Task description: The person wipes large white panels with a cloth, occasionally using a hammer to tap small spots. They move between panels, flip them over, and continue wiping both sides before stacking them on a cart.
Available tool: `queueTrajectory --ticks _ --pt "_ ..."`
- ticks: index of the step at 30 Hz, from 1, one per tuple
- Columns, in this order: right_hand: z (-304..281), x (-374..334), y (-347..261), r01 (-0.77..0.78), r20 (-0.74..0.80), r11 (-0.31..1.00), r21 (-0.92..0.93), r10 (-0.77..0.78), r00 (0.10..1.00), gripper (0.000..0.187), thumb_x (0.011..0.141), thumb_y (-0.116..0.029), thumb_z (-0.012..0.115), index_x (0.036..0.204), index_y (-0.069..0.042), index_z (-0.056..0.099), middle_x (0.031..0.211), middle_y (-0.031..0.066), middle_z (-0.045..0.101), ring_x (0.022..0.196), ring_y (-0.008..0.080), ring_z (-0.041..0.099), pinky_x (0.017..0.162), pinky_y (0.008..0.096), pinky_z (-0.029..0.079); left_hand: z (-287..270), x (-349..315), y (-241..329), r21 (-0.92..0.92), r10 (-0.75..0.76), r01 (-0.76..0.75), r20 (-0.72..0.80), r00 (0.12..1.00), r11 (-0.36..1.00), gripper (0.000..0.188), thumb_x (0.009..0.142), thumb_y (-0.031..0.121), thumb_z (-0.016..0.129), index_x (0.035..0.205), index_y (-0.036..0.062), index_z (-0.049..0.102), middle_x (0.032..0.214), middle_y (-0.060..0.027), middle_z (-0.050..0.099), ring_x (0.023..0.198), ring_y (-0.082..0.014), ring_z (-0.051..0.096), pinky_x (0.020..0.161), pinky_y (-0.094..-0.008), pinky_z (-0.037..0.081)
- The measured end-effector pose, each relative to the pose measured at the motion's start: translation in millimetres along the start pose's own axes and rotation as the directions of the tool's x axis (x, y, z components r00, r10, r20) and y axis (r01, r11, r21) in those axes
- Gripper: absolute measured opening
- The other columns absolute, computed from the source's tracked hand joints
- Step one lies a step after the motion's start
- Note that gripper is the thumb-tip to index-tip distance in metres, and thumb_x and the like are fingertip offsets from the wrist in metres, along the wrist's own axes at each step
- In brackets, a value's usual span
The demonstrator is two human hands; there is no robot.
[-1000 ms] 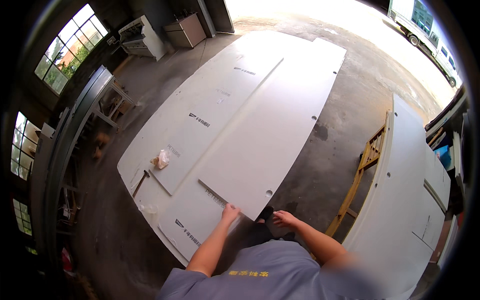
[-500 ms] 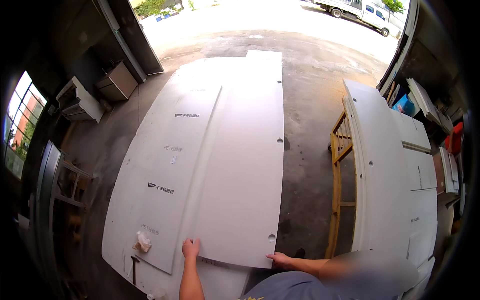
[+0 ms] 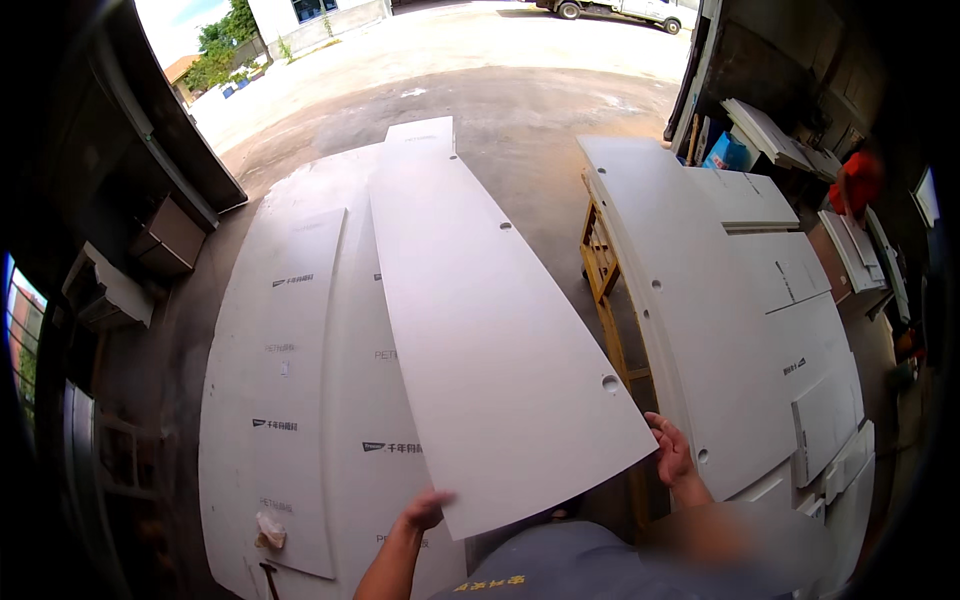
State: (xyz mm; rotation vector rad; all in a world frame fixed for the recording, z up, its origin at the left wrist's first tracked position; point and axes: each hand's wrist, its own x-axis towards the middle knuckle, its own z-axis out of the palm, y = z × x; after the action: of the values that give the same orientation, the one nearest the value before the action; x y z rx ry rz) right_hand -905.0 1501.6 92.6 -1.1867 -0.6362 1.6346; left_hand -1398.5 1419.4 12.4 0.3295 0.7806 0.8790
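Observation:
A long white panel (image 3: 480, 320) with round hinge holes along its right edge lies aslant, its near end raised and swung out over the gap. My right hand (image 3: 674, 455) is closed on its near right corner. At the near left corner, my left hand (image 3: 425, 508) grips the edge, its fingers slightly blurred. Beneath the panel's far part is a broad white sheet (image 3: 225, 420) on the left stack, with a narrower printed white board (image 3: 300, 380) on top. Where the panel's far end touches the stack is hard to make out.
To the right, a yellow frame (image 3: 605, 270) carries more white panels (image 3: 660, 240). A crumpled plastic bag (image 3: 269, 530) and a hammer-like tool (image 3: 268, 575) lie at the near left. A person in red (image 3: 858, 182) stands far right. Outside is a white truck (image 3: 625, 10).
Both hands have carried the panel's near end to the right and raised it, turning the panel aslant. More printed sheet shows underneath. My view has turned to the right.

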Motion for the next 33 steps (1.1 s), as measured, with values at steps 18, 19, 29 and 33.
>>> queueTrajectory --ticks 18,19,29,33 --pt "-101.2 -43.7 -122.1 0.226 -0.523 0.963 0.146 -0.119 0.844 0.047 0.079 -0.016 0.06 0.122 0.001 0.053 0.109 0.0144 0.061 0.102 0.031 0.063 0.092 0.0458 0.054 54.4 336.9 101.4 -0.678 0.261 0.184 0.499 0.827 0.712 0.043 0.098 0.038 0.058 0.127 0.0065 0.058 0.118 -0.0104 0.068 0.112 -0.0262 0.063 0.101 -0.0427 0.049" --pt "-97.8 -47.2 -129.4 0.176 -0.6 0.963 0.207 -0.017 0.8 0.045 0.081 -0.019 0.061 0.12 0.001 0.054 0.109 0.0144 0.062 0.101 0.032 0.063 0.09 0.0474 0.054 52.5 361.5 126.0 -0.645 0.252 0.014 0.318 0.914 0.764 0.042 0.097 0.036 0.059 0.126 0.006 0.059 0.117 -0.0102 0.068 0.111 -0.0274 0.063 0.102 -0.0437 0.049" --pt "-159.2 -48.4 -32.3 0.143 -0.792 0.862 -0.486 -0.503 0.346 0.042 0.101 -0.035 0.058 0.108 0.007 0.059 0.107 0.0105 0.066 0.096 0.0189 0.062 0.084 0.0329 0.051 61.1 428.0 152.2 -0.3 0.24 -0.321 -0.275 0.931 0.898 0.048 0.096 0.033 0.056 0.134 0.0028 0.054 0.131 -0.015 0.061 0.121 -0.0375 0.058 0.105 -0.0535 0.046" --pt "-182.2 -101.5 -21.0 -0.008 -0.839 0.917 -0.398 -0.361 0.407 0.048 0.1 -0.04 0.058 0.106 0.007 0.058 0.1 0.0111 0.065 0.091 0.0195 0.063 0.079 0.0328 0.052 121.7 417.1 143.6 -0.287 0.117 -0.201 -0.285 0.951 0.937 0.043 0.095 0.029 0.059 0.129 0.0021 0.057 0.127 -0.0145 0.063 0.116 -0.0347 0.06 0.106 -0.0502 0.046"
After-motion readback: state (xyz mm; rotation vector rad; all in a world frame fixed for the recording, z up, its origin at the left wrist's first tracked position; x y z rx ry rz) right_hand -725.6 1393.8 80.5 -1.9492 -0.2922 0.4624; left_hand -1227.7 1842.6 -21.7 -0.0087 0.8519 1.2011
